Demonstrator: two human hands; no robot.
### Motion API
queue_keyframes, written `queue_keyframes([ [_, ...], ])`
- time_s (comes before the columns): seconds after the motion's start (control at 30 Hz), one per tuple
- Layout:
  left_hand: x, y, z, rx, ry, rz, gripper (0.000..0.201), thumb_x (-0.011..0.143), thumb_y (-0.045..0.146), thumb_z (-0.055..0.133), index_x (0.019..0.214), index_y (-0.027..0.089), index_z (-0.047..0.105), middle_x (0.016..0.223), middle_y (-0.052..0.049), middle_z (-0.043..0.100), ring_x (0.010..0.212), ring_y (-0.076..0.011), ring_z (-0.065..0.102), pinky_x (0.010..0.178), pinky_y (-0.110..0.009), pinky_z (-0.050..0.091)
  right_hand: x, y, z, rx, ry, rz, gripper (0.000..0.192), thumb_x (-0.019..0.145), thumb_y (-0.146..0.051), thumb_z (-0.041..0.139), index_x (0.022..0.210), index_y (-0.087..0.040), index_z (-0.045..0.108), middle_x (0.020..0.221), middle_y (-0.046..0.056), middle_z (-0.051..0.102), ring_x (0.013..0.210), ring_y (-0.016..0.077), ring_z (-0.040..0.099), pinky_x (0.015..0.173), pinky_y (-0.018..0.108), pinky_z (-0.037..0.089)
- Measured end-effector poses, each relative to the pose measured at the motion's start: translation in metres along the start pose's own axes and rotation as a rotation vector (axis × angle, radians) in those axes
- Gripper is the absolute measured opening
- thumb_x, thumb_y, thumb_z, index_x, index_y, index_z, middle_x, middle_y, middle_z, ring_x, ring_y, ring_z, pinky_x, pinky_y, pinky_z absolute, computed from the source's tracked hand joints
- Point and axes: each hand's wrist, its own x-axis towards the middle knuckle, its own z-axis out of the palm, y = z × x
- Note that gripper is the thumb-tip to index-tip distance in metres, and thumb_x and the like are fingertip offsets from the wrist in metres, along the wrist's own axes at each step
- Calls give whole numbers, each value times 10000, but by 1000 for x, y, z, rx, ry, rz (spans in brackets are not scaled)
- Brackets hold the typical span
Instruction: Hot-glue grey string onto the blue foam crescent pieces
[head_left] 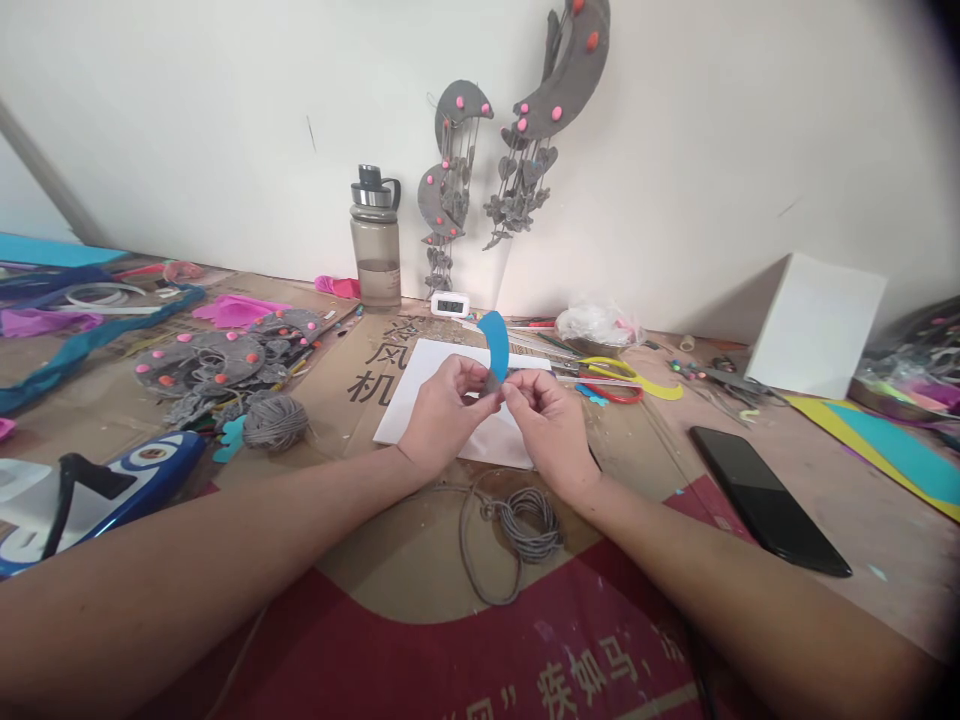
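Observation:
A blue crescent-shaped cutout (495,342), thin like paper or foam sheet, stands upright between my fingertips, its lower end greyish and partly covered. My left hand (454,410) pinches that lower end between thumb and fingers. Close against it, my right hand (553,428) is also closed, thumb and forefinger pressed at the same end; any small thing between them is hidden. Under my hands lies a stack of white paper (409,400). A loose coil of grey cord (531,525) rests on the cardboard (390,570) nearer to me.
Left are a ball of grey yarn (275,420), grey crescents with pink dots (202,365) and a blue-and-white tool (142,490). A bottle (377,240) and small clock (450,304) stand behind; scissors (611,380) lie beyond my right hand, a phone (765,498) at right.

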Motion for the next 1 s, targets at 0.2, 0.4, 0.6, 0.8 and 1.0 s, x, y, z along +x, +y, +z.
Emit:
queue_keyframes([
  [0.2,-1,5,1,-200,-6,-105,199,750,296,672,815,176,526,781,1,610,743,-140,641,710,-330,575,-3,0,1,-2,-47,-32,152,850,-355,527,829,-207,559,732,-13,549,641,113,468,597,251,381],
  [0.4,2,12,0,-395,-31,-197,204,751,272,678,842,166,531,777,-2,651,791,-140,657,841,-394,551,0,7,0,-3,-45,8,161,846,-365,536,819,-206,548,798,-2,581,687,117,503,634,252,403],
  [0.6,2,11,-1,-417,-42,-215,190,751,291,682,820,135,599,808,-16,655,795,-132,645,879,-393,539,2,10,0,6,-44,-11,167,839,-357,550,806,-194,565,781,2,599,716,128,528,704,270,426],
  [0.8,3,8,-1,-413,-69,-221,188,740,306,691,797,130,654,820,-21,653,817,-128,621,885,-368,533,3,11,-1,-18,-58,1,158,824,-346,562,775,-196,572,754,7,613,699,134,531,683,272,429],
  [1.0,4,3,-3,-332,-78,-227,195,687,310,742,774,144,687,785,-12,661,768,-122,620,851,-327,527,2,10,-1,-40,-71,33,159,820,-341,566,764,-193,586,738,6,622,658,129,524,648,269,421],
])
